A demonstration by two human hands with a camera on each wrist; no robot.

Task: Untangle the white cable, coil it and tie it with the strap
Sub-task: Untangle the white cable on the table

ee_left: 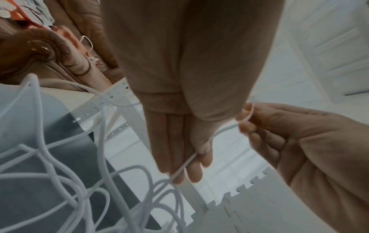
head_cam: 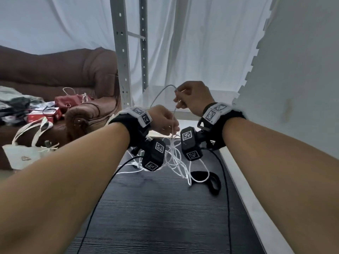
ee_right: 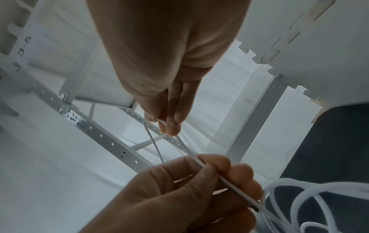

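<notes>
Dark table [head_cam: 156,217]: white cable [head_cam: 176,162] loops (tangled), black strap [head_cam: 213,182].

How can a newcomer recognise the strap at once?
Look at the dark table in front of the person. Beside the loose tangle of white cable, toward the right edge, lies the strap. It is a flat black band folded into a loop, wider than the thin black wires nearby.

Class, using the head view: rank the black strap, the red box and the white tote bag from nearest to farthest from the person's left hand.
Measured from the left hand, which pinches the white cable:
1. Black strap: on the dark table, down and to the right.
2. Red box: far left, on the brown sofa.
3. White tote bag: farthest left, lower.
</notes>
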